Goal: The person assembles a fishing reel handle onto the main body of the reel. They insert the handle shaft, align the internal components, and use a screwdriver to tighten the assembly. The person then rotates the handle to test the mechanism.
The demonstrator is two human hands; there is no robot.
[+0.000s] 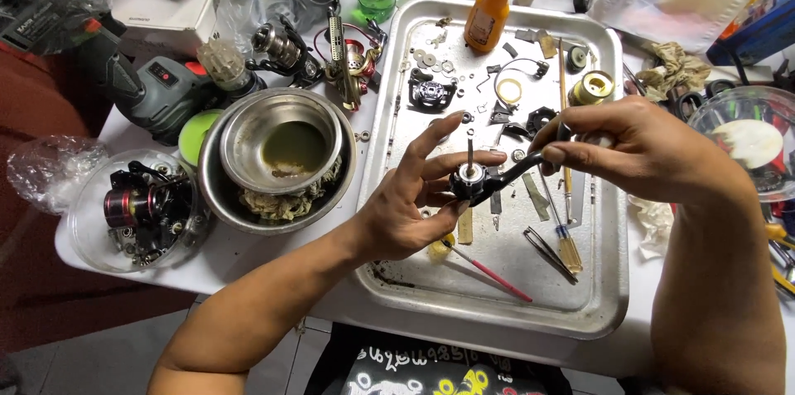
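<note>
Stainless steel tray [596, 296], rectangular with rounded corners and a dull, scuffed floor, lies on the white table [240, 258] under both hands. Left hand [410, 200] has its fingertips closed on a small black fishing reel body [469, 182], held above the middle of the tray; a thin bright metal shaft [469, 151] stands upright out of it. Right hand [633, 151] is pinched shut on a dark slender tool [523, 167] whose angled end meets the reel body. Loose washers [429, 58], springs and black fittings are scattered over the tray's far half. An orange squeeze bottle [489, 6] with a black nozzle stands at its far rim. Left of the tray, nested round steel bowls [281, 159] hold murky liquid and a soiled rag.
</note>
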